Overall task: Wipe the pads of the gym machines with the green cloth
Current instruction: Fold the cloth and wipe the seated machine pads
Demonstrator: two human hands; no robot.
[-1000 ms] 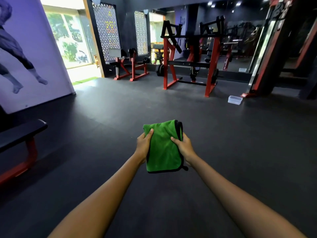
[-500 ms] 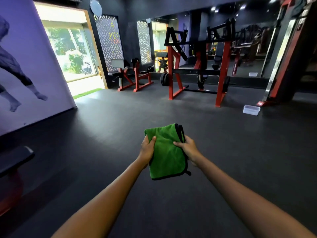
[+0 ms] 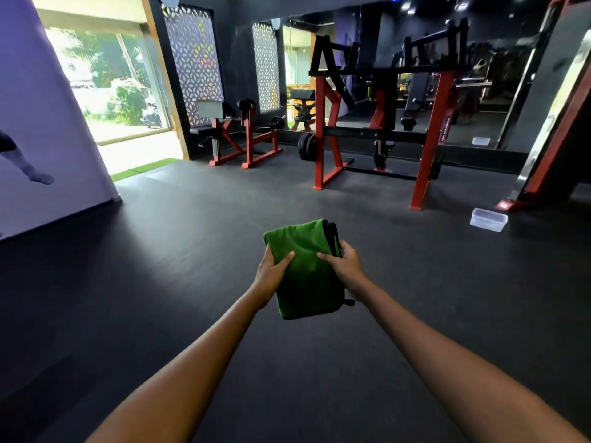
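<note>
Both hands grip the folded cloth (image 3: pixel 307 276) — left hand (image 3: pixel 271 273) and right hand (image 3: pixel 343 266) at opposite edges, thumbs on top. Soft, light, floppy — likely best held at its folds.

cloth (image 3: pixel 307 276): bright green, with a black trimmed edge
floor (image 3: pixel 192 251): dark grey, finely speckled
big machine (image 3: pixel 380 135): red uprights, black bars and arms
small machine (image 3: pixel 243 135): red frame, black pads, one grey pad
wall (image 3: pixel 38 100): pale purple, with a printed figure on it
screens (image 3: pixel 195 59): grey, cut in a leaf-shaped lattice, with yellow and pink glints
box (image 3: pixel 488 219): clear, whitish
strip of turf (image 3: pixel 144 169): green
</note>
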